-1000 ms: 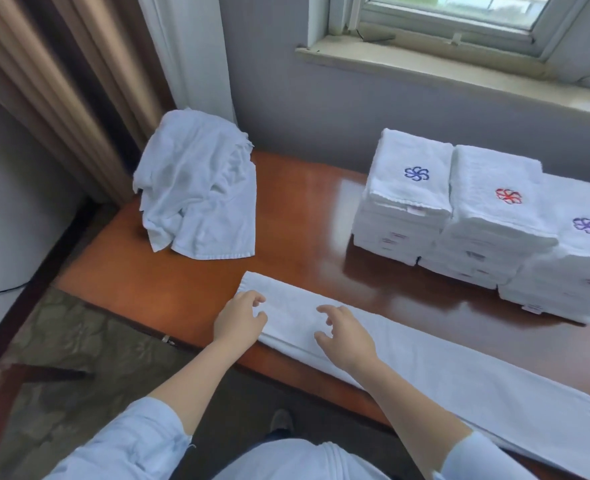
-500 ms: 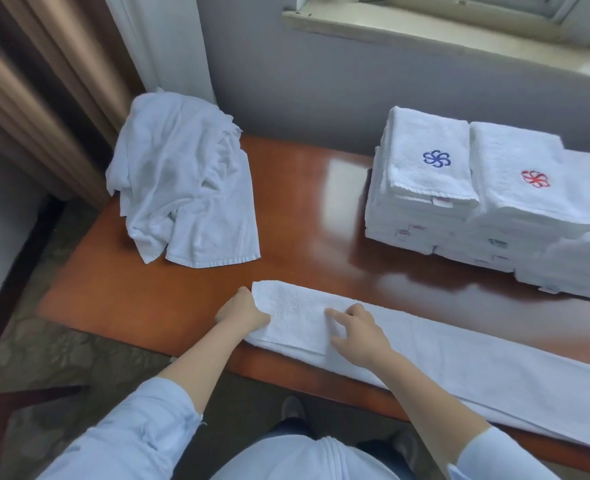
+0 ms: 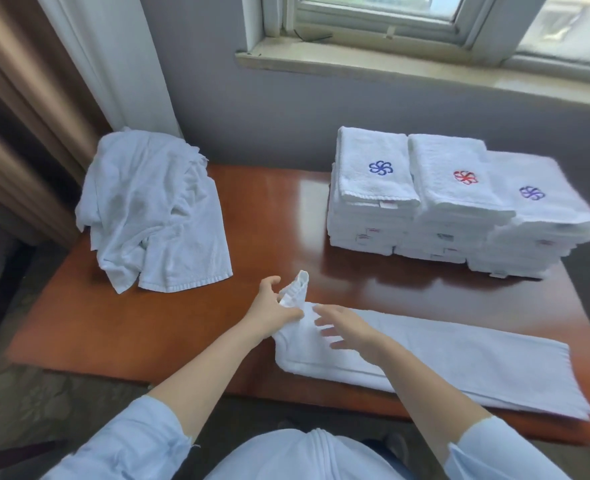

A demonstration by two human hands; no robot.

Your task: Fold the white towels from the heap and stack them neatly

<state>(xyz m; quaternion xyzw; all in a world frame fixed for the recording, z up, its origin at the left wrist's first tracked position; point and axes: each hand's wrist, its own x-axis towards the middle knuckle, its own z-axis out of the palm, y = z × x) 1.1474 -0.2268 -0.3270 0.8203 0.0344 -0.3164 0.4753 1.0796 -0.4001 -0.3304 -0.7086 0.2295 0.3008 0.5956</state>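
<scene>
Towel (image 3: 442,358) end in left hand (image 3: 272,306), right hand (image 3: 349,329) splayed just above.

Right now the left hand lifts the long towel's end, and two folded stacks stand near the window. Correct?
No: the head view shows three folded stacks, not two, near the window. The left hand does grip the long towel and lifts its end.
</scene>
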